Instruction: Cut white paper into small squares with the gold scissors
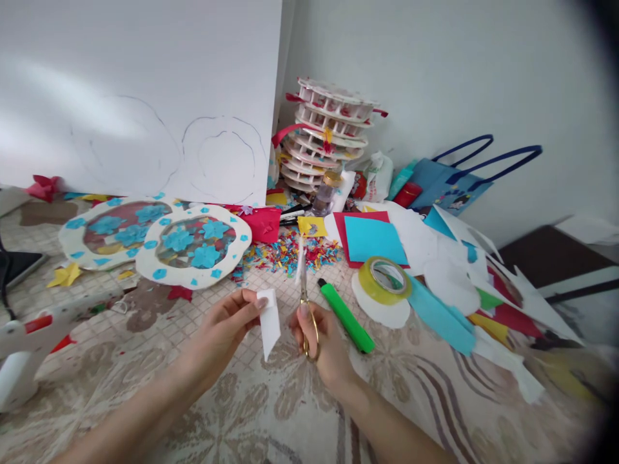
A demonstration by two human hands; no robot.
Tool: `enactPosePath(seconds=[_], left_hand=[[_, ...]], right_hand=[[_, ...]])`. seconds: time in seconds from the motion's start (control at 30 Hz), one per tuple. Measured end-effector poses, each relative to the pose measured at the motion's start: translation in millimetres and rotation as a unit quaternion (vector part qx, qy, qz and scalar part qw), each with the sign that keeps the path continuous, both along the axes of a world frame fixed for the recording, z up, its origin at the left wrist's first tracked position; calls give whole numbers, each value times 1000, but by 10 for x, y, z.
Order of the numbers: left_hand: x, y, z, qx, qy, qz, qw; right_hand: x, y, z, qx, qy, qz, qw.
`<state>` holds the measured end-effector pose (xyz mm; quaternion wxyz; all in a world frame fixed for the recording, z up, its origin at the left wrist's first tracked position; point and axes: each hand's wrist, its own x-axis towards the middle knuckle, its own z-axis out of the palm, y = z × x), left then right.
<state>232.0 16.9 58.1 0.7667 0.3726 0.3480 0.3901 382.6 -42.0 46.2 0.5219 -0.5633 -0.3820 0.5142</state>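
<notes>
My left hand [223, 328] pinches a small folded piece of white paper [269, 322] by its top corner, holding it up over the patterned table. My right hand [322, 341] grips gold-handled scissors [305, 303], blades pointing up and away, just to the right of the paper. The blades look closed or nearly so, and they do not touch the paper.
A green marker [347, 317] and a yellow tape roll [385, 280] lie right of the scissors. Two white cloud-shaped pieces with blue flowers [193, 248] sit at the left, with confetti scraps [285, 254], coloured paper sheets [373, 240], a blue bag [452, 187] and a white board [145, 96] behind.
</notes>
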Motion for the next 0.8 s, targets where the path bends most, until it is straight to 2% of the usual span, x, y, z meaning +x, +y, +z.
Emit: enactPosePath(seconds=[0.17, 0.27, 0.37, 0.6, 0.8], left_hand=[[-13, -29, 2, 89, 57, -13, 994], [-22, -22, -25, 96, 64, -10, 993], [-27, -10, -42, 98, 70, -19, 993], [-17, -10, -31, 92, 81, -30, 992], [-12, -4, -32, 78, 71, -38, 994]], right_hand=[[-24, 20, -15, 20, 139, -60, 988], [-78, 16, -42, 37, 225, -125, 965], [-82, 24, -51, 60, 268, -165, 948], [-17, 31, 5, 50, 409, -149, 899], [0, 38, 40, -24, 453, -92, 886]])
